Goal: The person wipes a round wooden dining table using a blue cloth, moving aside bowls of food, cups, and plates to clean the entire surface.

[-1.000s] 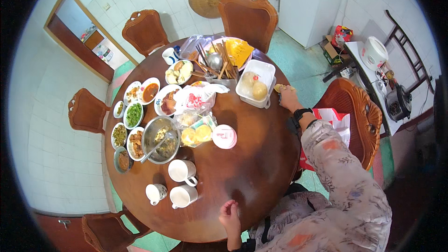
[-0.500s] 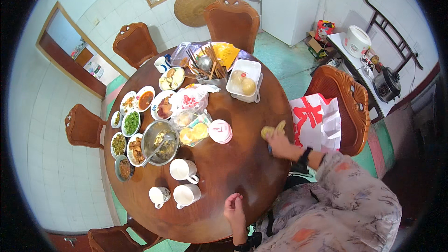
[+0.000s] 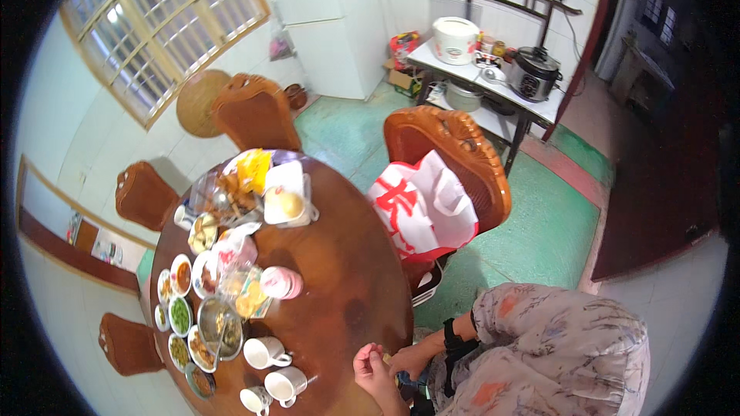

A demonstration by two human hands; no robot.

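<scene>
At the table's near right edge, my left hand (image 3: 372,371) is raised with its fingers curled together, and nothing shows in it. Right beside it is my right hand (image 3: 415,359), its fingers closed around a yellowish cloth (image 3: 386,357), mostly hidden by the two hands. Both hands are just over the rim of the round brown wooden table (image 3: 347,262). The white mugs, one of them the nearer mug (image 3: 285,387), stand to the left of my hands. Beyond them is a pink-and-white round stack (image 3: 282,283).
Several dishes of food and a steel bowl (image 3: 220,328) crowd the table's left side. A white plastic container (image 3: 290,196) sits at the back. A red-and-white bag (image 3: 424,204) rests on the carved chair (image 3: 453,146) at right. Behind stands a side table with a rice cooker (image 3: 455,40).
My right hand has drawn back from the tabletop to beside my left hand, with the cloth. The view has swung to the right, showing more of the floor and doorway.
</scene>
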